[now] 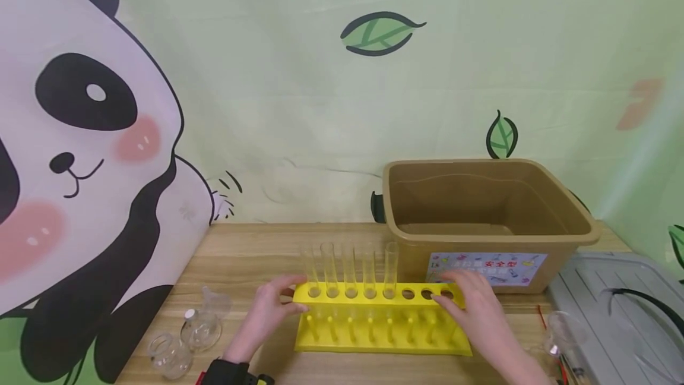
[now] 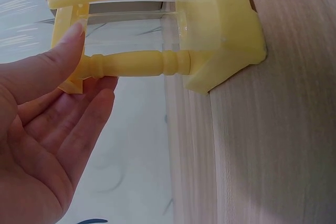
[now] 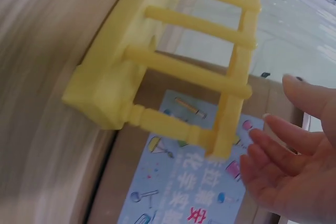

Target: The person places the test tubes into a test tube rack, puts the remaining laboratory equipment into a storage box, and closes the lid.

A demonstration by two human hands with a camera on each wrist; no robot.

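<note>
A yellow test tube rack (image 1: 382, 346) stands on the wooden table, with several clear test tubes (image 1: 350, 269) upright in the holes at its left side. The holes at its right end hold no tubes. My left hand (image 1: 271, 306) grips the left end of the rack's top bar; in the left wrist view its thumb (image 2: 71, 38) lies on the near side and the fingers behind. Beside the right end is my right hand (image 1: 472, 305), its thumb and fingers spread. A gap shows between that hand (image 3: 294, 161) and the rack (image 3: 189, 74) in the right wrist view.
Behind the rack sits a brown bin (image 1: 491, 239) with a printed label. At left are a glass jar (image 1: 170, 355), a small flask (image 1: 200, 330) and a clear funnel (image 1: 216, 302). A grey lid (image 1: 604, 290) and a clear beaker (image 1: 565, 333) lie at right.
</note>
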